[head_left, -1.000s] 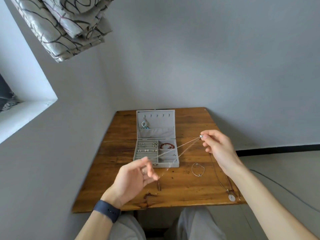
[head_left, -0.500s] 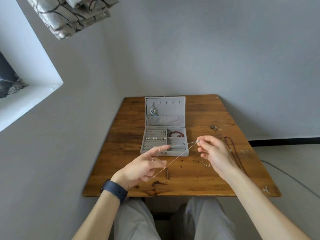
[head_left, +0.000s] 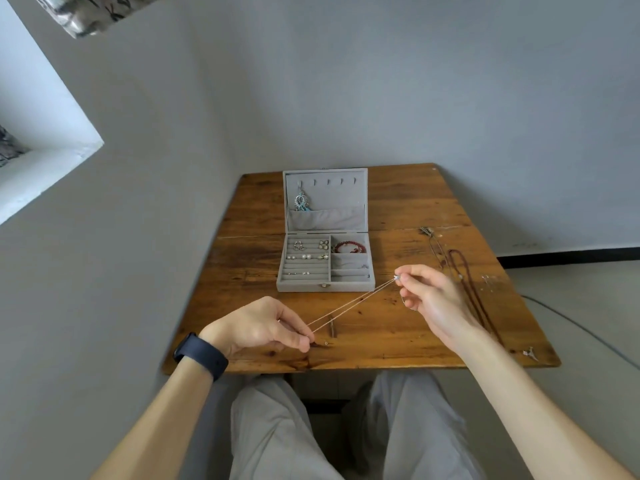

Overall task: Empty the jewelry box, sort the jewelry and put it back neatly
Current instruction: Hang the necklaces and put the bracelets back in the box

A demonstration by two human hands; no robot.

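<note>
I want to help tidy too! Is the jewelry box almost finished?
Partly. Earrings sit in the ring rows of the jewelry box, a red bracelet fills one compartment, and a pendant hangs in the lid. The left hand and right hand stretch a thin chain. A brown bead necklace and small pieces wait on the table.
</note>
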